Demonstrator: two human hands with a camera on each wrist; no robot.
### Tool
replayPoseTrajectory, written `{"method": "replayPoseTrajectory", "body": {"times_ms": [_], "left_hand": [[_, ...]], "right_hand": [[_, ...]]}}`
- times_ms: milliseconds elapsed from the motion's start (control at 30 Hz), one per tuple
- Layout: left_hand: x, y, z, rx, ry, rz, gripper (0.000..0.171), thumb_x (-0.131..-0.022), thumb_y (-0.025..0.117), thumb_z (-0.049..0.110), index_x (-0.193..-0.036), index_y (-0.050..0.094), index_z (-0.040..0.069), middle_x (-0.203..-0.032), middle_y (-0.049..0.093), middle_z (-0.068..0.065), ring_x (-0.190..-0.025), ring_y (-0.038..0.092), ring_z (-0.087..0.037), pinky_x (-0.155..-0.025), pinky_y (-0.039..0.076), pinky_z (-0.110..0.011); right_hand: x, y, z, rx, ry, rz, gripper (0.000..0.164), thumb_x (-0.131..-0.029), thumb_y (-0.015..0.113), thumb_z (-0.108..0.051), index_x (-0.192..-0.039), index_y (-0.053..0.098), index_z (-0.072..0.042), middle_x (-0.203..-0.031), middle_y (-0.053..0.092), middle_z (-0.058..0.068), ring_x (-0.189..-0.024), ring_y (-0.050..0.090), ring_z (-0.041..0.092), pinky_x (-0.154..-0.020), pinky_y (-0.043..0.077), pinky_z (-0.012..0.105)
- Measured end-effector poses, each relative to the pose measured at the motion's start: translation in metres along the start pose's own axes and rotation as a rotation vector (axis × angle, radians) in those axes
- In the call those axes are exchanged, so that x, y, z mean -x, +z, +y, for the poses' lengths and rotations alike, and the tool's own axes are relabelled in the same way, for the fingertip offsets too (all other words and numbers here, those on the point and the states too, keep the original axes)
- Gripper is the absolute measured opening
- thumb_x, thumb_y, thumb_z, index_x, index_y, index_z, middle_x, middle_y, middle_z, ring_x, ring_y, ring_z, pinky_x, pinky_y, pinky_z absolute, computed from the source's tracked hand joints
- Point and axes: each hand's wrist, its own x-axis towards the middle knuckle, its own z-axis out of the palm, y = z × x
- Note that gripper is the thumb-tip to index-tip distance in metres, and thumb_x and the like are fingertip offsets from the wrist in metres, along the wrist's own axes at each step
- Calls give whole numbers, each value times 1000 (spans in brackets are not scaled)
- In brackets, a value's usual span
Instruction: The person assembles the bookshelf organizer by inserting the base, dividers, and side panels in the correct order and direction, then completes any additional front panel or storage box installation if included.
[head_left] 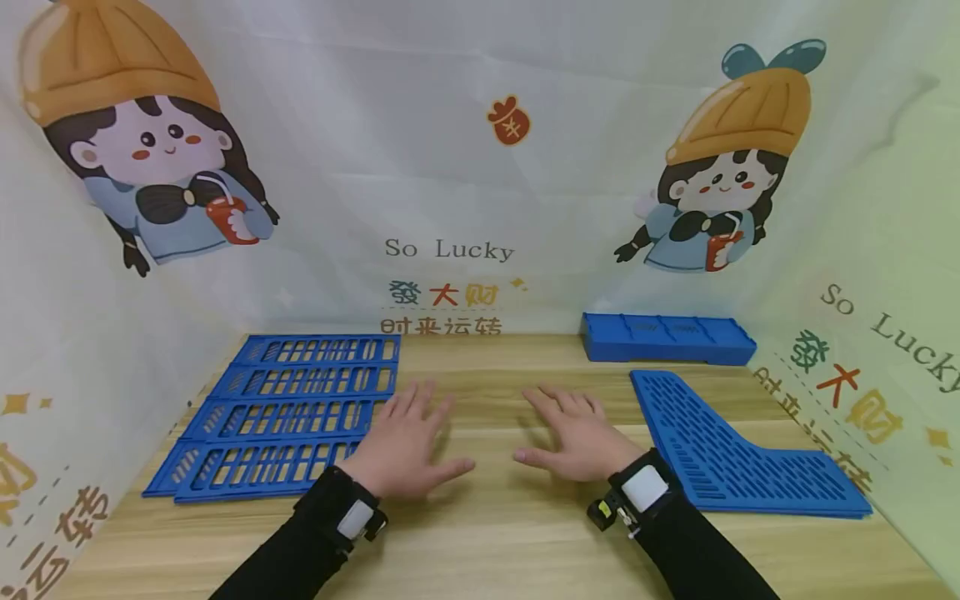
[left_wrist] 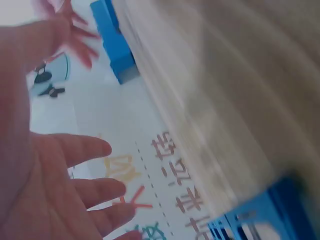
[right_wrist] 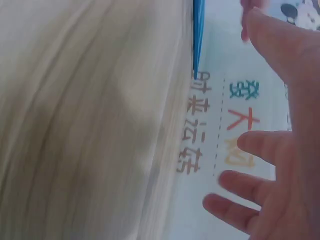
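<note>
My left hand (head_left: 405,446) hovers over the table with its fingers spread and holds nothing. It is nearest to the blue slotted panels (head_left: 262,471), which lie flat in overlapping rows on the left and are partly covered by its fingers. To the right of the middle, my right hand (head_left: 581,433) is also spread and holds nothing. Beside it lies a blue L-shaped slotted panel (head_left: 720,450), seemingly with another beneath. The left wrist view shows the left hand's fingers (left_wrist: 100,192) apart, and the right wrist view shows the right hand's fingers (right_wrist: 245,187) likewise extended.
A long blue box-like piece (head_left: 667,340) lies at the back right against the printed cloth (head_left: 450,192). This cloth walls in the back and both sides of the wood-grain table (head_left: 495,542). Both wrists wear black straps with small devices.
</note>
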Motion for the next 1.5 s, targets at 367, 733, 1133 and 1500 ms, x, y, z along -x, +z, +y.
{"method": "replayPoseTrajectory", "body": {"times_ms": [367, 733, 1133, 1500], "left_hand": [[8, -45, -82, 44, -223, 51, 76, -111, 62, 45, -161, 46, -9, -161, 44, -42, -147, 47, -60, -115, 48, -70], [56, -68, -194, 13, -577, -54, 84, -101, 68, 52, -125, 62, -28, -126, 60, -53, -115, 59, -67, -93, 55, -69], [72, -61, -207, 56, -765, -30, 90, -98, 71, 55, -121, 60, -31, -126, 52, -57, -117, 55, -70, -87, 55, -67], [74, -68, -194, 114, -707, 66, 60, -99, 72, 46, -80, 64, -11, -73, 61, -23, -70, 63, -37, -58, 49, -42]], "right_hand": [[51, -41, 89, -106, 213, 190, 75, -109, 65, -51, -162, 49, -2, -150, 63, 27, -137, 57, 50, -111, 47, 72], [109, -71, 172, 13, 489, 77, 96, -104, 63, -66, -153, 49, 15, -145, 56, 47, -135, 47, 69, -105, 44, 81], [112, -66, 176, 111, 651, -41, 128, -83, 66, -92, -144, 55, 19, -147, 49, 51, -133, 42, 75, -105, 33, 87], [112, -64, 174, 63, 637, 1, 130, -79, 72, -92, -142, 56, 21, -143, 55, 49, -129, 48, 72, -96, 35, 80]]}}
